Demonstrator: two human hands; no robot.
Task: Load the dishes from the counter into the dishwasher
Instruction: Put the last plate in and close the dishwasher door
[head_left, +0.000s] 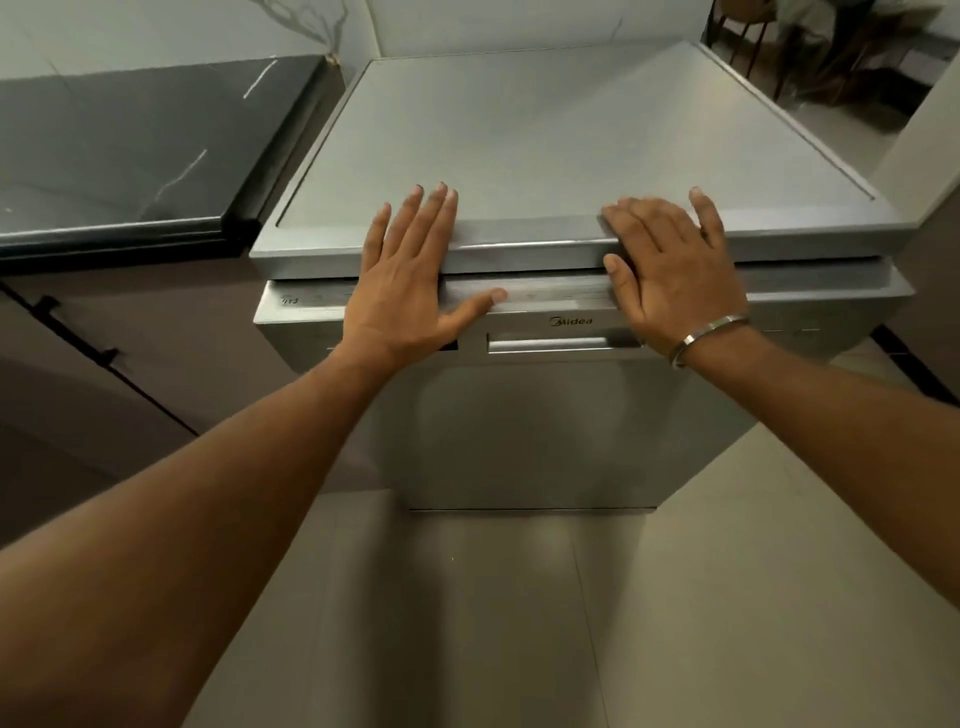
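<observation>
A silver freestanding dishwasher (524, 431) stands in front of me with its door closed and a recessed handle (550, 344) under the brand name. My left hand (410, 275) lies flat over the front edge of its grey top (561, 135), fingers straight, thumb on the control strip. My right hand (670, 270), with a metal bangle on the wrist, rests flat on the same edge further right, thumb down on the strip. Neither hand holds anything. No dishes are in view.
A dark marble-patterned counter (130, 150) adjoins the dishwasher on the left, above brown cabinet doors (104, 374) with black handles. Pale floor tiles (519, 623) lie below. Chair legs (810, 57) show at the far right behind the machine.
</observation>
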